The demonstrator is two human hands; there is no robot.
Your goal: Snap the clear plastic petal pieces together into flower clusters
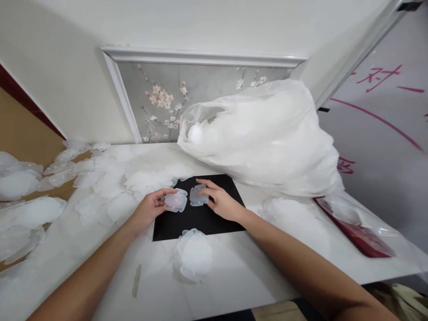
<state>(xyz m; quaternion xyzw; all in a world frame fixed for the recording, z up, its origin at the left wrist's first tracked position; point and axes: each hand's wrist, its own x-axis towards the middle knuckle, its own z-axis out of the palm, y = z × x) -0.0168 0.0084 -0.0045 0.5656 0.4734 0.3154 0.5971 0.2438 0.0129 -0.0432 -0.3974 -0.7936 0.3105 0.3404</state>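
L hand: grip pinching a translucent plastic pc over black mat on worktop. R hand fingers on 2nd translucent pc, also over mat, just beside 1st; can't tell if grip's closed. Stack of pcs nr mat's front edge; big white bag behind.

One view: head-worn, facing forward, tilted down. Black rectangular flat mat near mid-view, close range; bare left hand and bare right hand seen from wearer's side of mat. White marbled surface around mat; grey flower-print panel beyond, farther off.
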